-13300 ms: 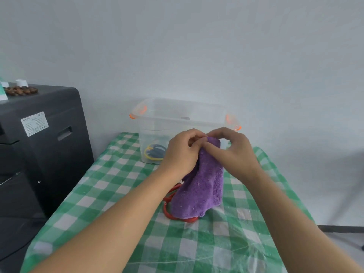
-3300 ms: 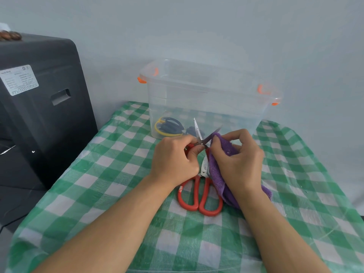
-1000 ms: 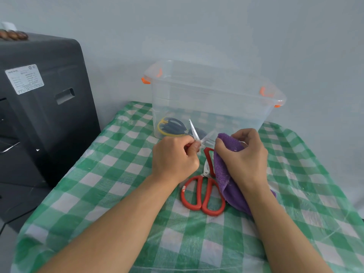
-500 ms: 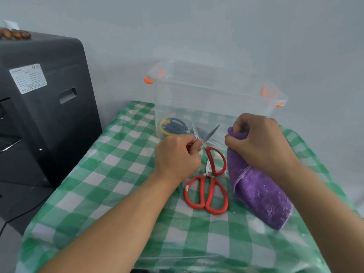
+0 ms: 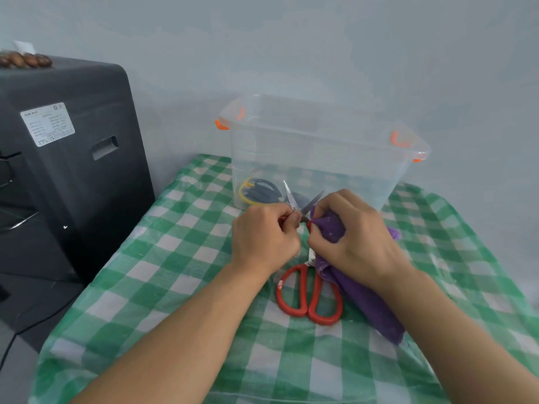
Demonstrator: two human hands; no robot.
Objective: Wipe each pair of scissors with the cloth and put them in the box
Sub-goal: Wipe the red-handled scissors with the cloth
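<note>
My left hand [image 5: 265, 240] grips a small pair of scissors [image 5: 291, 199] whose open blades point up in front of the box. My right hand [image 5: 355, 237] holds the purple cloth [image 5: 364, 298] and presses its top against those scissors, just below the blades. A larger pair of red-handled scissors [image 5: 309, 295] lies flat on the checked tablecloth under my hands, partly covered by the cloth. The clear plastic box [image 5: 320, 141] with orange clips stands behind; a dark pair of scissors with yellow trim [image 5: 258, 192] lies inside at its left.
A tall black machine [image 5: 67, 158] stands left of the table, with brown beads on top. The green and white checked tablecloth [image 5: 175, 258] covers the table. A pale wall rises close behind the box.
Half a second ago my right hand held the cloth off to the right, away from the scissors. It has moved back left and the cloth touches the held scissors again. My left hand stayed put.
</note>
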